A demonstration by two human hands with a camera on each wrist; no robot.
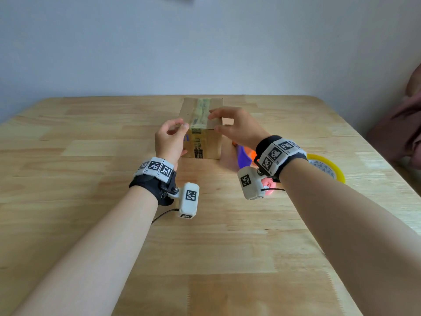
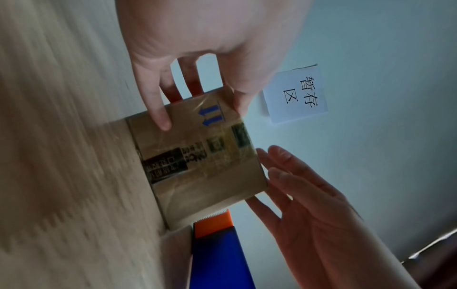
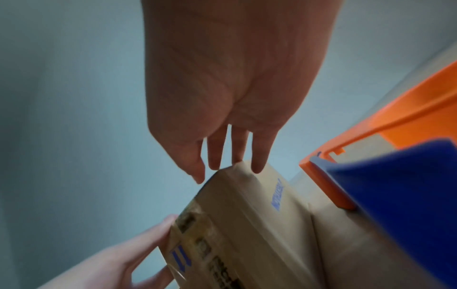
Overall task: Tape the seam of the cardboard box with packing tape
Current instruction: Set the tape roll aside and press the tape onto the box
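Observation:
A small cardboard box [image 1: 204, 142] stands at the middle of the wooden table [image 1: 91, 156], with a strip of clear packing tape [image 1: 201, 112] along its top seam and down the near face. My left hand [image 1: 181, 124] grips the box's near left corner; in the left wrist view its thumb [image 2: 160, 117] lies on the printed face of the box [image 2: 197, 166]. My right hand [image 1: 216, 122] hovers over the right side of the top with straight fingers [image 3: 215, 156], whose tips touch the top edge of the box [image 3: 247, 224].
A blue and orange tape dispenser [image 1: 242, 155] lies right of the box, partly hidden by my right wrist. A yellow-rimmed tape roll [image 1: 330, 167] sits further right. Someone's clothing [image 1: 401, 124] is at the table's right edge. A paper sign [image 2: 296, 95] hangs on the wall.

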